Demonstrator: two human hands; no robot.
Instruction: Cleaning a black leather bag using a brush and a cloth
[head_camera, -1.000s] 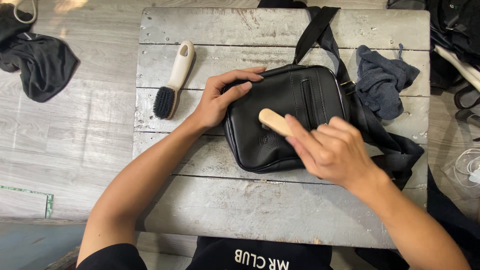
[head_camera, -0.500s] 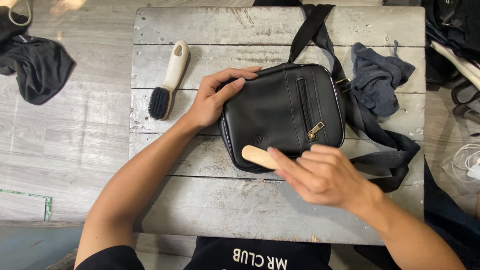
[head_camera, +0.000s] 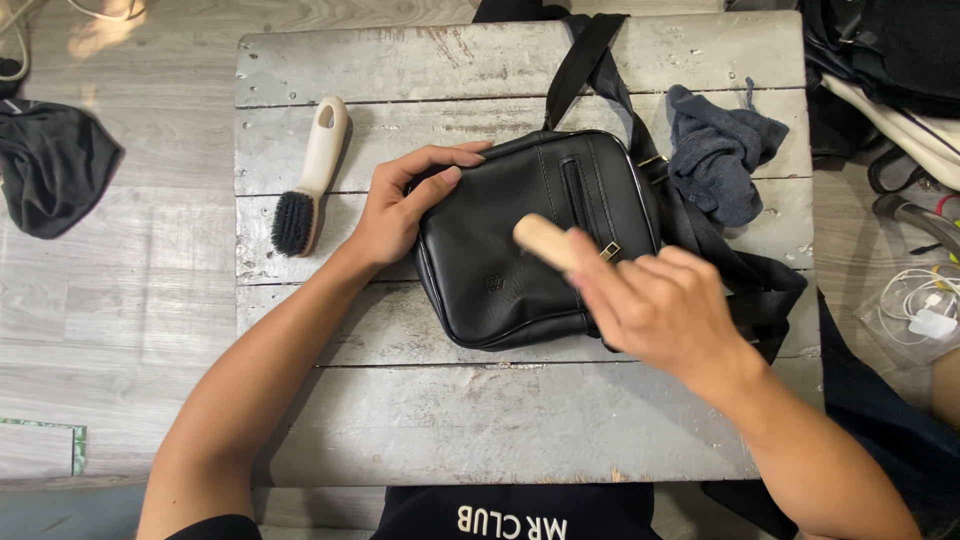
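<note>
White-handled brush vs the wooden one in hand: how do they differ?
The white-handled brush lies untouched on the table left of the black bag, black bristles showing; the wooden brush is held by the right hand on the bag, bristles hidden. Its handle is tan, not white.

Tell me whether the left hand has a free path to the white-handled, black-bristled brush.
Probably yes: the left hand rests on the black leather bag, and only bare tabletop separates it from the brush.

Wooden brush (head_camera: 545, 240) bristles hidden beneath right hand (head_camera: 660, 305); bag strap (head_camera: 590, 50) cut off at top edge.
</note>
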